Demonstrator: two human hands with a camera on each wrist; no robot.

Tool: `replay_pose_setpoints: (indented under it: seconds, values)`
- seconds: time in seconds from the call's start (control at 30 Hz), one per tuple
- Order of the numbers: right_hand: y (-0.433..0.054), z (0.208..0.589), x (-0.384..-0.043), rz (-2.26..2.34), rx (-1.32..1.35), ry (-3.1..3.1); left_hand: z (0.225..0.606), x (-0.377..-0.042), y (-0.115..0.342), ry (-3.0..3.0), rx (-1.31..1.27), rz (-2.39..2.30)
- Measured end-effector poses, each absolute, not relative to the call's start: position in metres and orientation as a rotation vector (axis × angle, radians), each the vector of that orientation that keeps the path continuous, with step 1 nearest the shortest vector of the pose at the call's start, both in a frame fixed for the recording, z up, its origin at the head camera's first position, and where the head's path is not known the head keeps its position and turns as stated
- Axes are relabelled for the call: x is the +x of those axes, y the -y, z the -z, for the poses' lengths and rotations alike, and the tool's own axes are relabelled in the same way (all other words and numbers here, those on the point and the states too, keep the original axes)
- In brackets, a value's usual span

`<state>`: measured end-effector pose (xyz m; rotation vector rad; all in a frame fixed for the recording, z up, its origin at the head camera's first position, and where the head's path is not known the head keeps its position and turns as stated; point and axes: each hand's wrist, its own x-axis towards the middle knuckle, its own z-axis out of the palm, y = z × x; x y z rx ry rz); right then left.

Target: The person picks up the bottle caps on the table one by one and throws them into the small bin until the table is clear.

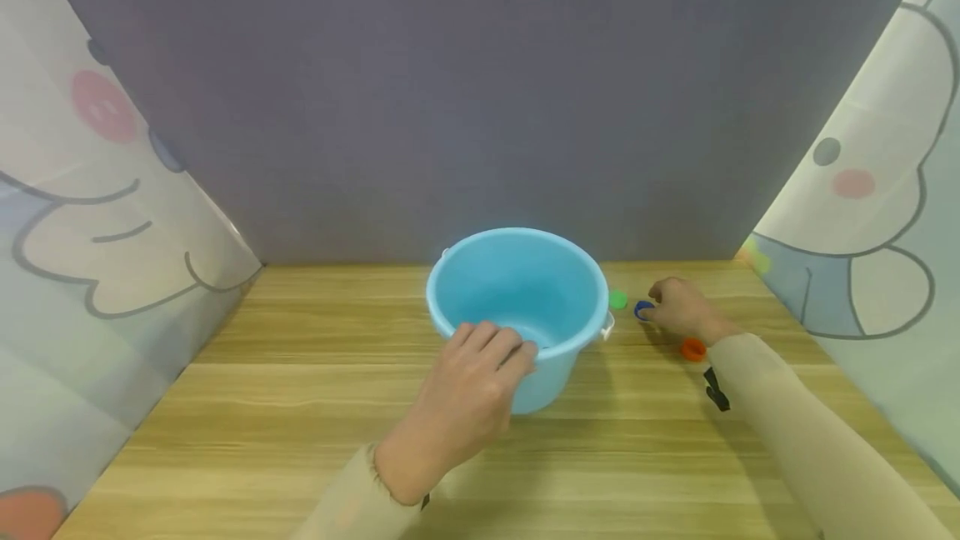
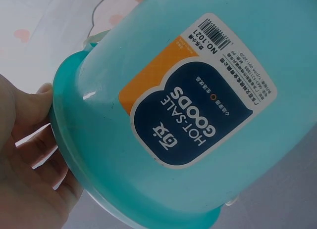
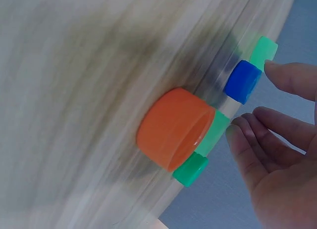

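Note:
A light blue bucket (image 1: 543, 377) stands on the wooden table. My left hand (image 1: 468, 386) grips its near rim, thumb outside and fingers over the edge; in the left wrist view the bucket wall (image 2: 99, 120) carries a printed label (image 2: 193, 95). To the bucket's right, my right hand (image 1: 681, 307) hovers at a blue bottle cap (image 1: 642, 310). In the right wrist view, thumb and fingers are spread around the blue cap (image 3: 242, 82), with gaps showing. A larger orange cap (image 1: 693, 349) lies beneath that wrist. Whether anything lies in the bucket is mostly hidden.
One green cap (image 1: 617, 299) lies beside the bucket's handle joint (image 1: 608, 325). Another small green cap (image 3: 190, 169) shows next to the orange one in the right wrist view. A grey wall (image 1: 495, 107) rises behind the table, and patterned cloth (image 1: 862, 190) bounds both sides.

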<state>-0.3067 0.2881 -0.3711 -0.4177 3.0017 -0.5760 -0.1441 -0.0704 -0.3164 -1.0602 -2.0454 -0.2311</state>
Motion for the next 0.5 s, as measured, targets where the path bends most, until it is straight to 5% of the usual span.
replay_pose_setpoints:
  seconds: [0.5]
  values:
    - [-0.2899, 0.3744, -0.3115, 0.521, -0.395, -2.961, 0.3172, -0.1439, 0.0688, 2.051, -1.056, 0.247]
